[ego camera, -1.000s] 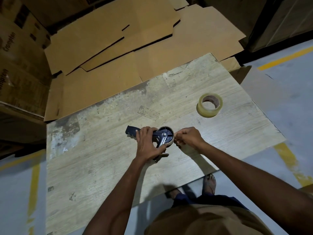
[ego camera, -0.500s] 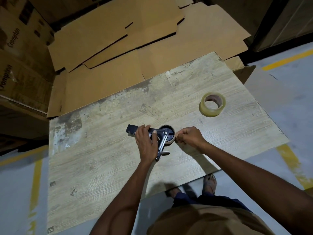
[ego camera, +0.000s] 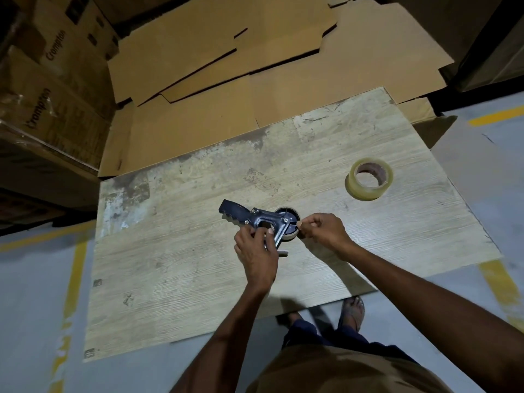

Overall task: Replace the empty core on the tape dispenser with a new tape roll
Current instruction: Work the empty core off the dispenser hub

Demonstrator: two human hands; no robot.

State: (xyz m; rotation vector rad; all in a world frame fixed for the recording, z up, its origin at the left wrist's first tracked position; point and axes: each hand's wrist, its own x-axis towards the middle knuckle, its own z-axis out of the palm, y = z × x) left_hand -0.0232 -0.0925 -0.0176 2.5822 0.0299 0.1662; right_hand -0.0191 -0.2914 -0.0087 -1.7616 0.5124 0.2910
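Black tape dispenser [ego camera: 259,219] on board [ego camera: 170,279]; left grip [ego camera: 256,255] clasps it, right grip [ego camera: 323,229] pinches core [ego camera: 291,236].

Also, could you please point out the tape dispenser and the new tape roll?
tape dispenser [ego camera: 259,216], head view, on its grey metal frame.
new tape roll [ego camera: 365,191], head view, on its clear outer wall.

The light was dim and warm, probably from overhead, and fell most evenly on the pale board [ego camera: 198,265]. Soft shadows lay under the right forearm [ego camera: 411,287] and beneath the board's near edge. The far-left cartons [ego camera: 42,95] sat in gloom, and the far-right corner was nearly black. The tape roll [ego camera: 368,191] carried a faint sheen, no glare. Wide-angle bending curved straight edges toward the sides, and the near shirt [ego camera: 340,373] looked soft.
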